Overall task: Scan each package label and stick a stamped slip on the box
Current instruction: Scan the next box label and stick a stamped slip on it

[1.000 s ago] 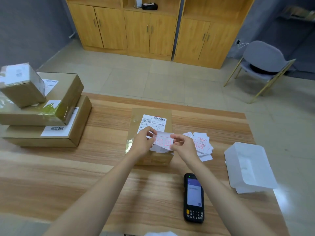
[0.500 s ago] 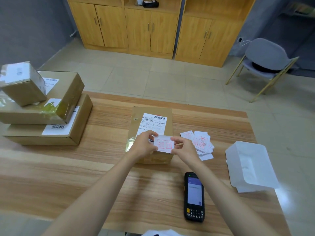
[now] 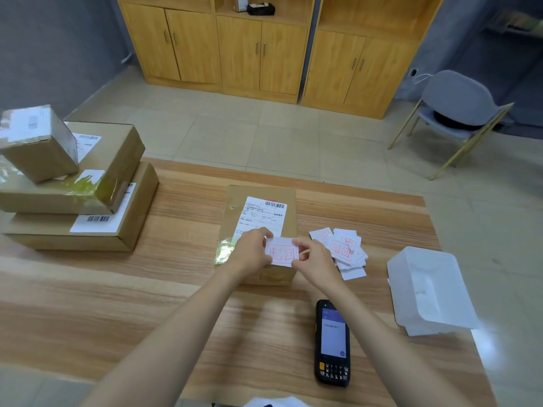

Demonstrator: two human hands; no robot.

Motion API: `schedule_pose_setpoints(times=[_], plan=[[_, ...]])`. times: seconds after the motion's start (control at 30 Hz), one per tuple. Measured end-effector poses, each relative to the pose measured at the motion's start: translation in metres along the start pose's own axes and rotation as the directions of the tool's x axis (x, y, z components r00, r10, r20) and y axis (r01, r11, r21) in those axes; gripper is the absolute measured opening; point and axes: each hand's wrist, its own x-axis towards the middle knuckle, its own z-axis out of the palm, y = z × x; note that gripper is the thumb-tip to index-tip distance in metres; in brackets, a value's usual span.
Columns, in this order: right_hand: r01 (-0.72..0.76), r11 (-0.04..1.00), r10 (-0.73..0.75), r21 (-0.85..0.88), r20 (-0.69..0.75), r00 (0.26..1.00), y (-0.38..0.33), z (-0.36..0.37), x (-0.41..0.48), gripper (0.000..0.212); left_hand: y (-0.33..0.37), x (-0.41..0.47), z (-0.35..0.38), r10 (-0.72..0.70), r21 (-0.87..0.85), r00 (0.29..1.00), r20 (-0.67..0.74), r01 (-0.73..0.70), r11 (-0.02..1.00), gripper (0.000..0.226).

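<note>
A brown cardboard box (image 3: 289, 218) with a white shipping label (image 3: 264, 214) stands mid-table. Over its near edge I hold a white slip with a red stamp (image 3: 281, 254): my left hand (image 3: 252, 250) pinches its left side, my right hand (image 3: 316, 259) its right side. A loose pile of stamped slips (image 3: 343, 251) lies just right of the box. The black handheld scanner (image 3: 332, 342) lies screen-up on the table near my right forearm.
Three taped cardboard boxes (image 3: 73, 201) are stacked at the table's left end. A white plastic bin (image 3: 429, 292) sits at the right edge. Beyond the table are wooden cabinets (image 3: 264, 48) and a grey chair (image 3: 458, 107).
The slip was curled and folded between my fingers a second ago; it is now flat, stamp face up, held lower over the box's near edge.
</note>
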Motion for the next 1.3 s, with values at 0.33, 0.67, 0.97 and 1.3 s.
schedule_pose_setpoints(times=[0.33,0.67,0.97,1.3], plan=[[-0.062,0.967,0.088,0.247,-0.094,0.992,0.001,-0.006,0.005,0.047,0.000,-0.001,-0.004,0.032,-0.239,0.997,-0.075,-0.049,0.970,0.050],[-0.062,0.973,0.068,0.223,-0.022,0.997,-0.003,-0.024,0.023,0.047,0.010,0.012,-0.015,0.014,-0.200,1.000,0.008,-0.013,0.980,0.058],[-0.170,0.979,0.167,0.115,0.039,0.985,0.031,-0.007,0.005,0.042,-0.001,-0.008,0.010,-0.071,-0.197,0.997,0.037,0.077,0.977,0.058],[-0.169,0.979,0.164,0.114,0.047,0.985,0.030,-0.004,0.005,0.045,-0.001,-0.010,0.010,-0.087,-0.160,0.996,0.016,0.089,0.983,0.058]])
